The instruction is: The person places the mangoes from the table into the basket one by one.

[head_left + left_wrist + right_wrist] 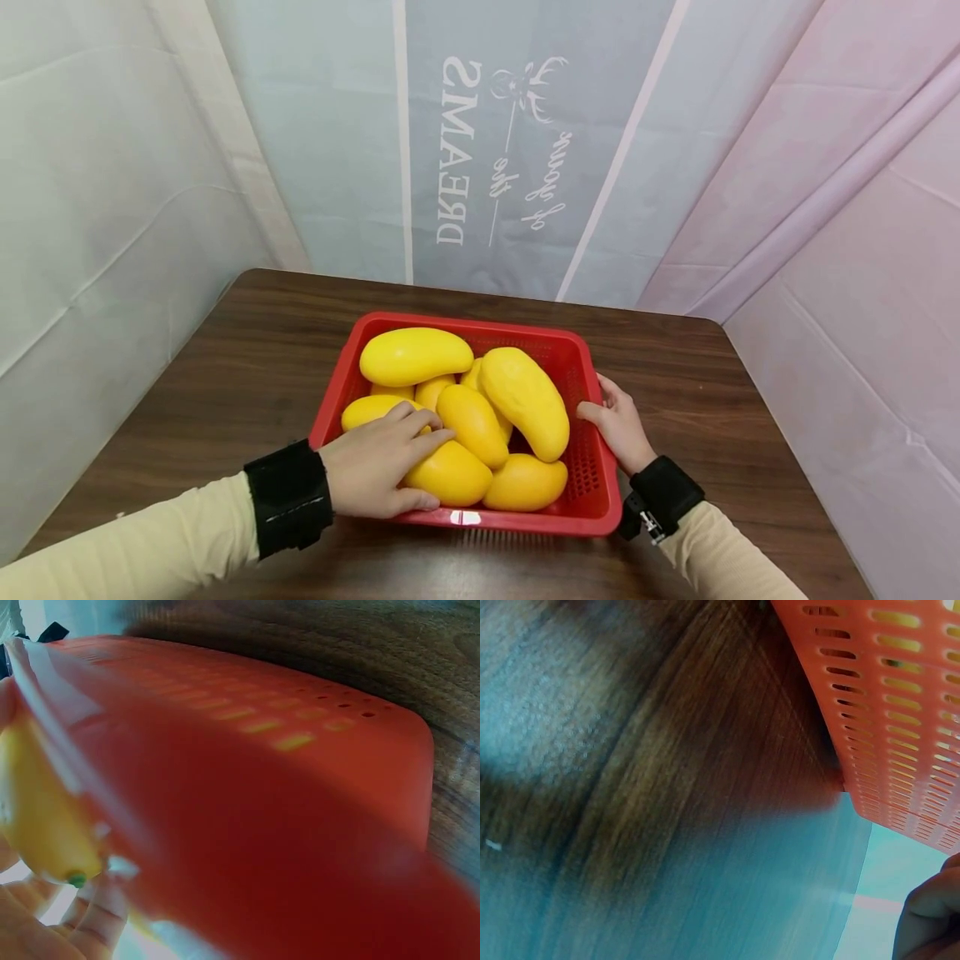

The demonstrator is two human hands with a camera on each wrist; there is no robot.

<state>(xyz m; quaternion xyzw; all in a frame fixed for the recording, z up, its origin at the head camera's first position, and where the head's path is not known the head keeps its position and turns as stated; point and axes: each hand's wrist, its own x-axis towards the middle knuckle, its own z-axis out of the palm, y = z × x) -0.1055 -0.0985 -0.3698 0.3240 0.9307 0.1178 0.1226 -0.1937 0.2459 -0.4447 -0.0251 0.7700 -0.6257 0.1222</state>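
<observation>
A red plastic basket [517,521] with slotted walls holds several yellow mangoes. My left hand [378,462] reaches over the basket's front left corner and holds a mango [453,475] between thumb and fingers. Seen from the left wrist, that hand's fingers [94,919] lie around a mango [45,810] with a green stem tip, beside the blurred basket wall [225,802]. On the other side, my right hand [621,425] grips the basket's right rim, thumb over the edge. The right wrist view shows the slotted wall [862,727] and part of my curled fingers [934,911].
Beneath the basket is a dark brown wooden table [247,375]. Behind it hangs a blue-grey cloth [345,167] with white lettering. Pale cloth hangs at the left [97,208] and the right [862,275]. A large mango [525,400] leans near the basket's right wall.
</observation>
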